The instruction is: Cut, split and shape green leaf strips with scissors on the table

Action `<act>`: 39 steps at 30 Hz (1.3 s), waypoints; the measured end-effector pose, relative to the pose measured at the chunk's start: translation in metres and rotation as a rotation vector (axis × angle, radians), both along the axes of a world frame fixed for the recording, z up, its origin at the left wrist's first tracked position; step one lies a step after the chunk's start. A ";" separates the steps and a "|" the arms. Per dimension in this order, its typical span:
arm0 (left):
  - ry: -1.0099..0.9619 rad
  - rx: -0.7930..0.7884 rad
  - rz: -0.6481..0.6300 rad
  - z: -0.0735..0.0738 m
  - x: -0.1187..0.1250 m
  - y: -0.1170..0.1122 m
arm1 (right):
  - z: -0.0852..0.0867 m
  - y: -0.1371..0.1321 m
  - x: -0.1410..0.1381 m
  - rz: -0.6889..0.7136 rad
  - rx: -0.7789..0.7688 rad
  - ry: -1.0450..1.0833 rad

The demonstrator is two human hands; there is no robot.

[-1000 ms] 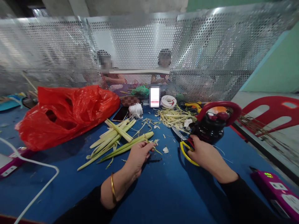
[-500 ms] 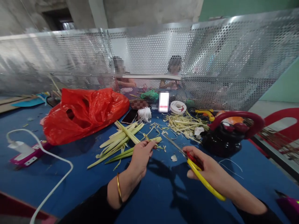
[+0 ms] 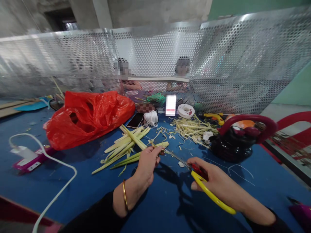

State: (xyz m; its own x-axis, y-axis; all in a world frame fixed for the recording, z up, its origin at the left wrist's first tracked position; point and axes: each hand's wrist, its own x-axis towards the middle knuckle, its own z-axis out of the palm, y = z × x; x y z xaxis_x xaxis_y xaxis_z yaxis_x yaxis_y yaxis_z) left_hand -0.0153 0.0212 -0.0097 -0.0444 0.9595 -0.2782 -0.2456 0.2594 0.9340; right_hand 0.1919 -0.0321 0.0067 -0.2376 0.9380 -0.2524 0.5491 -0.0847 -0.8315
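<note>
We hold the strip (image 3: pixel 151 143) in the left hand (image 3: pixel 147 163): its grip is clamped, thumb against forefinger, on the thin yellowish piece, most of which the fingers hide. We wear a gold bangle (image 3: pixel 125 195) on that wrist.

We hold the scissors (image 3: pixel 213 197) in the right hand (image 3: pixel 213 178); its grip is clamped on the red and yellow handles. The blades point left, their tips close to the left fingertips. We cannot tell whether they touch the strip.

The strip is above the blue desk (image 3: pixel 155 207), just in front of the pale green stalks (image 3: pixel 134 138), which lie crossed in a loose heap beyond and to the left of the left hand. Behind the heap we find the phone (image 3: pixel 135 120) lying flat, with the white cord (image 3: pixel 151 118) beside it; the red bag (image 3: pixel 104 113) is to their left.

Beyond the scissors we note the clippings (image 3: pixel 188 127), with the tape roll (image 3: pixel 182 112) just behind. The black pot (image 3: pixel 230 149) stands to their right. At far left, we see the white cable (image 3: pixel 51 158) running from the purple power strip (image 3: pixel 30 166).
</note>
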 end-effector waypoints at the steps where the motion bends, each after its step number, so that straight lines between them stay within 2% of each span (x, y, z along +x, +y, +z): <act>1: 0.003 -0.001 0.009 0.000 0.000 0.000 | -0.001 0.000 0.001 -0.011 -0.003 0.027; 3: 0.004 -0.004 0.029 0.001 -0.001 0.001 | -0.002 0.000 0.004 -0.014 -0.033 0.116; 8: -0.009 0.010 0.061 0.002 -0.001 0.001 | -0.006 -0.002 0.007 0.080 -0.114 0.292; 16: 0.021 0.018 0.072 0.002 0.001 -0.001 | -0.005 0.002 0.005 0.079 -0.108 0.248; 25: 0.101 0.072 0.022 -0.002 0.000 -0.002 | -0.004 0.000 0.000 0.035 -0.096 0.200; 32: 0.042 0.026 -0.042 0.001 0.003 -0.005 | 0.000 -0.002 -0.005 0.001 0.003 0.063; 39: 0.049 0.000 -0.144 0.000 0.005 -0.008 | -0.004 -0.003 -0.008 -0.018 0.044 0.054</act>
